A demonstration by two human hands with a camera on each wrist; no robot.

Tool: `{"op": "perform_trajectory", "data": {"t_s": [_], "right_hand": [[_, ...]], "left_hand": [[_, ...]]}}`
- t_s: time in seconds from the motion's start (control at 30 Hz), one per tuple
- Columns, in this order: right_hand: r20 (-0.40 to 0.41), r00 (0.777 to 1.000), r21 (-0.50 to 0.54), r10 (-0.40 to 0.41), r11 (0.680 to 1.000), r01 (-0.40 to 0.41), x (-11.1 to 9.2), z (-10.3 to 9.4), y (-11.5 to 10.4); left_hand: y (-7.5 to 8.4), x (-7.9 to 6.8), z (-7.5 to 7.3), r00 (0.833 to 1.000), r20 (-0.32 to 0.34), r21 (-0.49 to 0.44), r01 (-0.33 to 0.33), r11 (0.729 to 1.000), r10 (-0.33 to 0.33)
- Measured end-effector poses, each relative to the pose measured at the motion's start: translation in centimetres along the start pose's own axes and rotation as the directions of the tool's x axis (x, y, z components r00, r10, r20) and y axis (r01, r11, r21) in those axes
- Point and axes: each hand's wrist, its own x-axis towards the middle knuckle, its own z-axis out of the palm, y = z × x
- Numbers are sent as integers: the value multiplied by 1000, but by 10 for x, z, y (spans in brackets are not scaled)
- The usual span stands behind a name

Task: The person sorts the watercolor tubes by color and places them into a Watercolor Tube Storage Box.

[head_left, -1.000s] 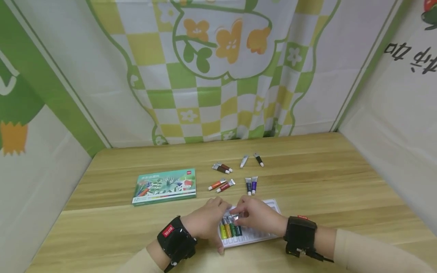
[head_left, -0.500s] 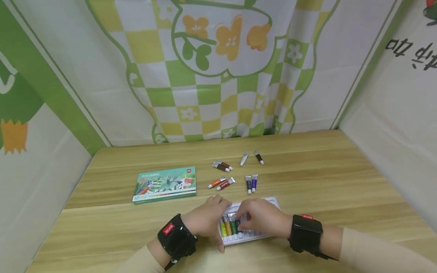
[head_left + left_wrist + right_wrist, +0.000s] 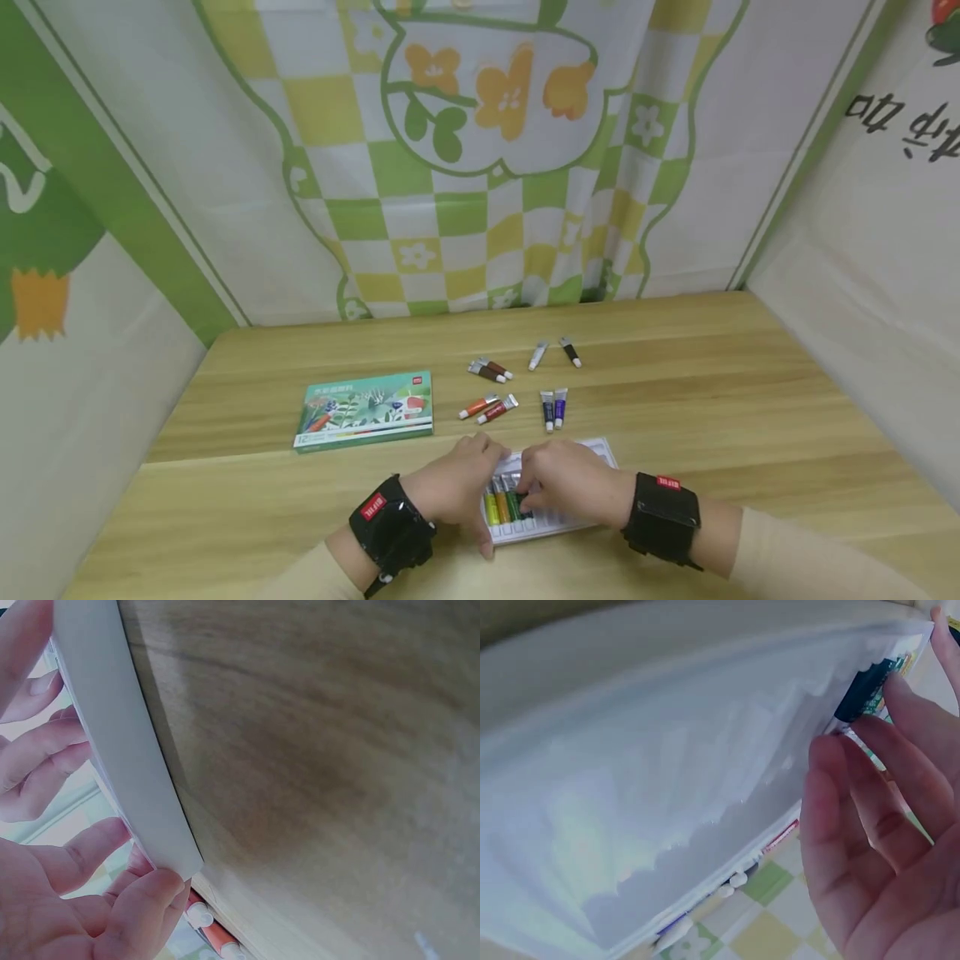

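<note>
A white plastic tray (image 3: pixel 604 455) lies near the front of the table. My left hand (image 3: pixel 459 477) grips its left end, and in the left wrist view the fingers pinch the tray's corner. At that end, a yellow paint tube (image 3: pixel 491 508), an orange-yellow paint tube (image 3: pixel 502 506) and a green paint tube (image 3: pixel 513 506) lie side by side in the slots. Beside them is a dark green paint tube (image 3: pixel 864 691), which my right hand (image 3: pixel 576 483) pinches with thumb and forefinger. That hand hides part of the tray in the head view.
Behind the tray lie a dark blue tube (image 3: pixel 547 411), a purple tube (image 3: pixel 560 408), an orange tube (image 3: pixel 478 406) and a red tube (image 3: pixel 498 409). Brown tubes (image 3: pixel 487 372), a white tube (image 3: pixel 537 356) and a black tube (image 3: pixel 571 352) lie farther back. A green paint box (image 3: pixel 365 410) is left.
My right hand has lowered onto the dark green tube and shifted slightly over the slots, covering more of that tube. The left hand keeps its hold on the tray.
</note>
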Motion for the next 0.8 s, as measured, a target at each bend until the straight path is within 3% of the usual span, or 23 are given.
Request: {"op": "perform_trajectory", "data": {"t_s": [0.33,0.5,0.8], "right_hand": [[14,998,74,-68,995,67,-10,0,8],[14,995,48,-98,994,98,-14,2,9],[27,994,36,-107,994,106,-16,2,9]], "left_hand": [[2,-2,-1,1000,7,-2,12,1000,-12],[6,-2,-1,1000,22,43,13,999,-14],[12,0,1,999,-39,84,-13,996,17]]}}
